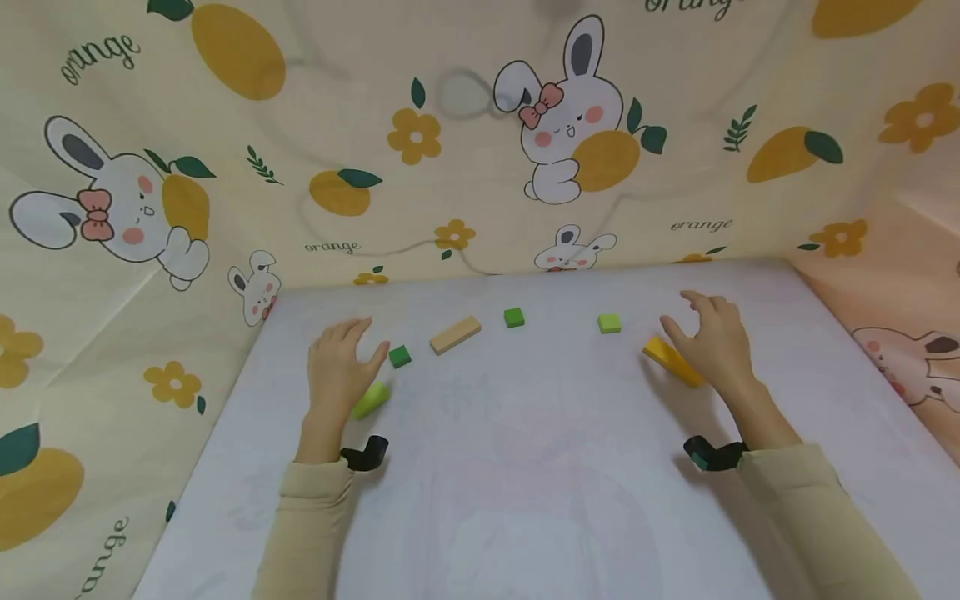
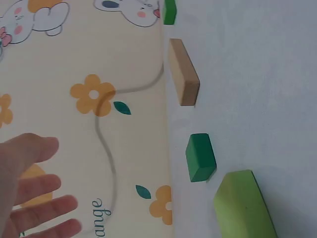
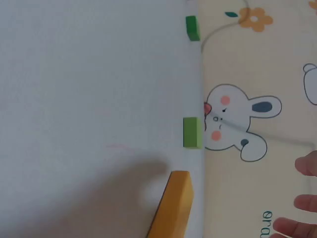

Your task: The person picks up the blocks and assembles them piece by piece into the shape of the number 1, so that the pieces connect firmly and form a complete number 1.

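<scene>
My left hand (image 1: 339, 360) hovers at the left of the table, fingers spread and holding nothing. Beneath it lies a light green block (image 1: 371, 400), partly hidden by the hand in the head view. A dark green block (image 2: 200, 157) sits just past the thumb. On the right, my right hand (image 1: 716, 342) is over a yellow-orange block (image 1: 672, 361), its fingers loosely bent with nothing between them. The hand covers part of that block's far end. A small lime green block (image 3: 191, 133) lies a little to the left of the right fingertips.
A plain wooden block (image 1: 455, 335) and a small green block (image 1: 513, 317) lie near the back middle of the white table (image 1: 525, 467). Behind rises a patterned cloth (image 1: 465, 150) with rabbits and oranges, which also hangs along both sides.
</scene>
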### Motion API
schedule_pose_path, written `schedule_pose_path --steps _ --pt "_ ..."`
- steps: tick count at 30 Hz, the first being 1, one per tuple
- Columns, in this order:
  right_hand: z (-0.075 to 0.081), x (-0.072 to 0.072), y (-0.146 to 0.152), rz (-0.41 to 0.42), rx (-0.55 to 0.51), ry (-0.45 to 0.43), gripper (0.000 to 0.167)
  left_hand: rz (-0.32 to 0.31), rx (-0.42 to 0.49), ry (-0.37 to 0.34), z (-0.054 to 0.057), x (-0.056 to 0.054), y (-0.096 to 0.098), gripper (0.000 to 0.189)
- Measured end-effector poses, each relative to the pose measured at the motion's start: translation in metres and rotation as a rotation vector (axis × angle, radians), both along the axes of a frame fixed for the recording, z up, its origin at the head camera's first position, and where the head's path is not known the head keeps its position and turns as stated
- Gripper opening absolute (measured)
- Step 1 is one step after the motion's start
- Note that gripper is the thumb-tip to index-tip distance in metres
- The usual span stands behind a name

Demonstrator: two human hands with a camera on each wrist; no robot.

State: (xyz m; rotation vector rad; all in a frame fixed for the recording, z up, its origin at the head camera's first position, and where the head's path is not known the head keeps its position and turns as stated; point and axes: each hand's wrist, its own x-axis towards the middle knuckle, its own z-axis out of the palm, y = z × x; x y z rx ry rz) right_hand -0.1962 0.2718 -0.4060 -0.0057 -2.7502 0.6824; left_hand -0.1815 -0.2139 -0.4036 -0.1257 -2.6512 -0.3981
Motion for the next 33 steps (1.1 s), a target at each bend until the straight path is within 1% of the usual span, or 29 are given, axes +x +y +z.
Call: schedule_pose_path --steps 3,6,8,12,16,19,22,24,27,30,33 --pt "-0.002 0.005 0.000 0.028 -0.066 0.022 0.049 -0.031 0.057 0.021 -0.001 0.007 -0.004 0.042" --pt "-0.003 0.011 0.001 0.043 -0.107 0.021 0.046 -0.050 0.112 -0.005 -0.004 0.014 -0.009 0.039" --pt "-0.003 0.015 0.002 0.051 -0.122 0.017 0.044 -0.056 0.147 -0.050 -0.006 0.019 -0.013 0.038" --pt "-0.004 0.023 0.006 0.065 -0.135 -0.012 0.042 -0.065 0.232 -0.164 -0.012 0.026 -0.020 0.038" --pt "-0.009 0.029 0.010 0.073 -0.150 -0.039 0.041 -0.061 0.306 -0.269 -0.018 0.029 -0.026 0.038" --pt "-0.016 0.033 0.014 0.080 -0.186 -0.062 0.040 -0.047 0.359 -0.345 -0.023 0.031 -0.031 0.040" --pt "-0.022 0.036 0.019 0.077 -0.225 -0.115 0.041 -0.029 0.407 -0.403 -0.030 0.034 -0.036 0.042" --pt "-0.026 0.038 0.022 0.072 -0.254 -0.168 0.043 -0.016 0.415 -0.435 -0.034 0.037 -0.039 0.043" --pt "-0.031 0.040 0.028 0.055 -0.311 -0.260 0.050 -0.009 0.402 -0.461 -0.040 0.040 -0.043 0.044" --pt "-0.036 0.042 0.036 0.023 -0.391 -0.341 0.057 -0.015 0.403 -0.487 -0.043 0.042 -0.046 0.045" --pt "-0.041 0.042 0.043 -0.014 -0.454 -0.382 0.062 -0.027 0.420 -0.510 -0.046 0.043 -0.049 0.047"
